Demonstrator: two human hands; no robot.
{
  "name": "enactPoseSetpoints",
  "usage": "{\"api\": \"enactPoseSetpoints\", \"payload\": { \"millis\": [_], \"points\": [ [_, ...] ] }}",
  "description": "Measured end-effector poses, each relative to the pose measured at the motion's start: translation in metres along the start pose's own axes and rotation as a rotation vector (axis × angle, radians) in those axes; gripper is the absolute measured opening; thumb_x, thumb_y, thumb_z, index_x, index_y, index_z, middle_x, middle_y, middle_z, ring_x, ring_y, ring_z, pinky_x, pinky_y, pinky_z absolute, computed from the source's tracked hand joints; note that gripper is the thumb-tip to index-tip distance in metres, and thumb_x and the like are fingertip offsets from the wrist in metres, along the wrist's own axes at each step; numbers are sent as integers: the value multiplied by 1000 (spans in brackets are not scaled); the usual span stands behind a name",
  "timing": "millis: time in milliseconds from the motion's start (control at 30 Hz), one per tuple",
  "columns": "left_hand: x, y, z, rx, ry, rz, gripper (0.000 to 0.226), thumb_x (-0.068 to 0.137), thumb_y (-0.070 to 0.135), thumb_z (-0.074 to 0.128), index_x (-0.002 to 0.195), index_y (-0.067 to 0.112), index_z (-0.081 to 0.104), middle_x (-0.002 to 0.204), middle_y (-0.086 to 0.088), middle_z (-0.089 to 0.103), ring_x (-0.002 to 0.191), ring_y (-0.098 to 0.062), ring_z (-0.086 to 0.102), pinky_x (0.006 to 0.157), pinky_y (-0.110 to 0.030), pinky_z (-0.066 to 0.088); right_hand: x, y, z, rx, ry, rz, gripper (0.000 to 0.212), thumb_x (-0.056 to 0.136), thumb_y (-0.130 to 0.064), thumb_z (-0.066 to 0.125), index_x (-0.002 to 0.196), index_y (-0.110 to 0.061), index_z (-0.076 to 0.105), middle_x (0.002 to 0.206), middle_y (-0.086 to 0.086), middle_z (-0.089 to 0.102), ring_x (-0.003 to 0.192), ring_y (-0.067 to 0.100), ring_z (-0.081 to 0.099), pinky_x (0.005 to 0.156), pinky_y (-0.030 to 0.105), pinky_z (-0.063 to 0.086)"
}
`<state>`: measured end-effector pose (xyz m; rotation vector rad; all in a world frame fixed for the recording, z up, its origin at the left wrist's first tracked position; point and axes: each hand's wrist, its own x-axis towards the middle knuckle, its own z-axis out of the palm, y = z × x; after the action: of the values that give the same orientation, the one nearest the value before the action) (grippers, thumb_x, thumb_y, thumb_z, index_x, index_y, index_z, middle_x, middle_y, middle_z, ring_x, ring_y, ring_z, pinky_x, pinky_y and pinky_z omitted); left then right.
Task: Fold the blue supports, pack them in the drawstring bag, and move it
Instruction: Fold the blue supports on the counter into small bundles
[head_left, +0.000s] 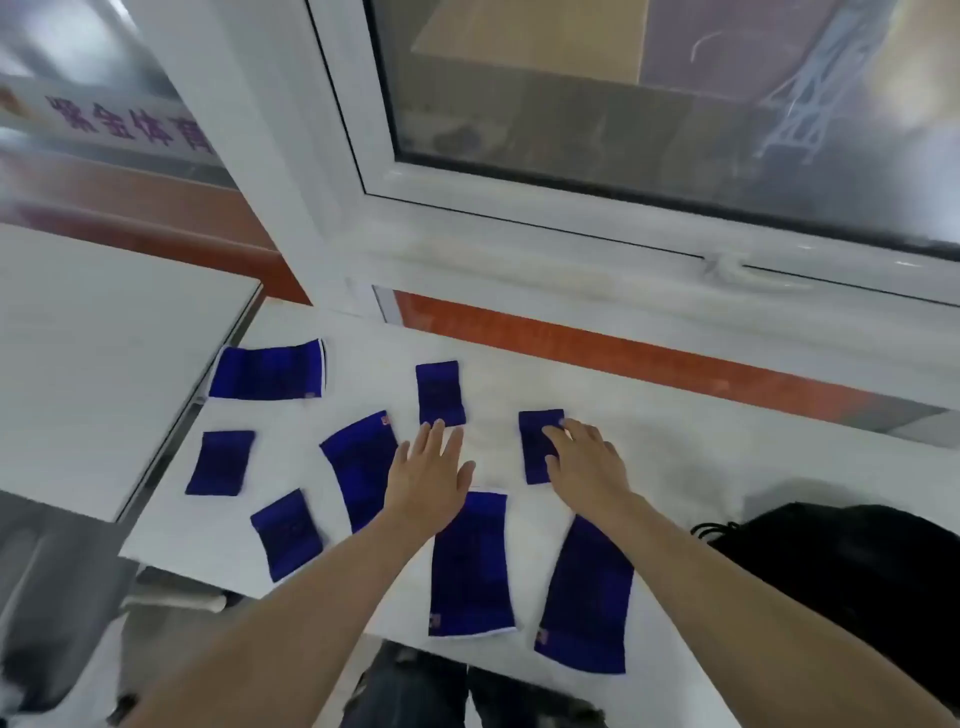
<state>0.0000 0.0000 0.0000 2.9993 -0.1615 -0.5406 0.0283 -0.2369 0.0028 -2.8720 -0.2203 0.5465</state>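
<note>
Eight supports (358, 467) are spread flat across the table (675, 467), four left of centre (one farthest back). The drawstring bag (852, 582) is placed at the table's right edge.

Both forearms are bare, no sleeves or jewellery showing; dark, faded-looking trousers (415, 691) cover the legs at 6 o'clock.

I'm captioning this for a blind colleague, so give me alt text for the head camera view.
Two bare hands reach over a white table strewn with eight flat blue supports: the right hand rests on a small support, the left hand hovers open. A black drawstring bag lies at the right.
</note>
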Motion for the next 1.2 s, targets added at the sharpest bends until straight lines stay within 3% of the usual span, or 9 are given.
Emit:
{"api": "enactPoseSetpoints", "payload": {
  "millis": [200, 367, 500, 700, 767, 833, 967, 1067, 1200],
  "points": [
    [58, -10, 22, -11, -55, -58, 60, 108, 45, 27, 161, 19, 17, 170, -8, 15, 157, -27, 13, 125, -47, 24, 52, 17, 27, 137, -48, 130, 55, 103, -25, 51, 156, -24, 35, 158, 4, 33, 138, 25, 39, 101, 41, 52],
    [86, -26, 39, 24, -98, -44, 60, 108, 42, 27, 161, 17, 19, 170, -5, 16, 157, -24, 14, 125, -46, 22, 82, 25, 50, 263, -4, 211, 55, 103, -23, 56, 155, -22, 37, 149, 6, 35, 136, 25, 39, 101, 38, 51],
    [86, -29, 49, 23, -106, -14, 61, 107, 41, 28, 161, 15, 18, 171, -6, 13, 157, -25, 14, 125, -45, 24, 95, 20, 58, 281, 42, 237, 41, 101, -18, 60, 141, -19, 48, 141, 9, 39, 132, 27, 41, 103, 39, 51],
    [78, -28, 49, -10, -104, 65, 55, 107, 37, 32, 159, 17, 27, 168, -5, 23, 155, -22, 22, 123, -42, 27, 91, 6, 55, 321, 128, 193, 15, 103, -16, 53, 114, -25, 55, 110, 0, 64, 103, 20, 56, 84, 36, 54],
    [81, -25, 40, -138, -52, 78, 47, 108, 33, 35, 153, 19, 39, 159, -1, 41, 146, -18, 38, 121, -36, 32, 86, 1, 45, 423, 103, 162, 16, 104, -16, 53, 114, -28, 55, 109, -6, 64, 98, 15, 59, 83, 33, 55],
    [82, -17, 26, -458, -36, 19, 42, 108, 33, 40, 147, 20, 49, 146, 4, 55, 130, -14, 53, 112, -31, 42, 81, -5, 31, 574, 68, 139, 18, 105, -16, 52, 111, -33, 53, 108, -13, 61, 95, 10, 61, 77, 27, 56],
    [81, -6, 9, -915, -102, -72, 26, 105, 37, 51, 127, 26, 62, 118, 11, 69, 108, -9, 64, 92, -27, 55, 82, -30, 0, 859, 78, 140, 24, 106, -15, 53, 102, -39, 55, 108, -16, 60, 95, 12, 63, 65, 21, 57],
    [84, -11, 7, -1066, -78, -200, 12, 105, 31, 53, 100, 25, 62, 93, 7, 69, 87, -11, 66, 69, -21, 51, 93, -51, -6, 982, 78, 195, 17, 104, -21, 58, 116, -33, 58, 113, -13, 63, 99, 9, 63, 61, 14, 55],
    [89, -31, 6, -1138, -14, -352, 15, 104, 28, 56, 92, 20, 62, 82, 4, 67, 75, -12, 63, 60, -18, 45, 106, -70, 5, 1120, 7, 328, 18, 99, -21, 66, 117, -22, 63, 103, -4, 74, 96, 16, 71, 71, 25, 60]
  ]
}}
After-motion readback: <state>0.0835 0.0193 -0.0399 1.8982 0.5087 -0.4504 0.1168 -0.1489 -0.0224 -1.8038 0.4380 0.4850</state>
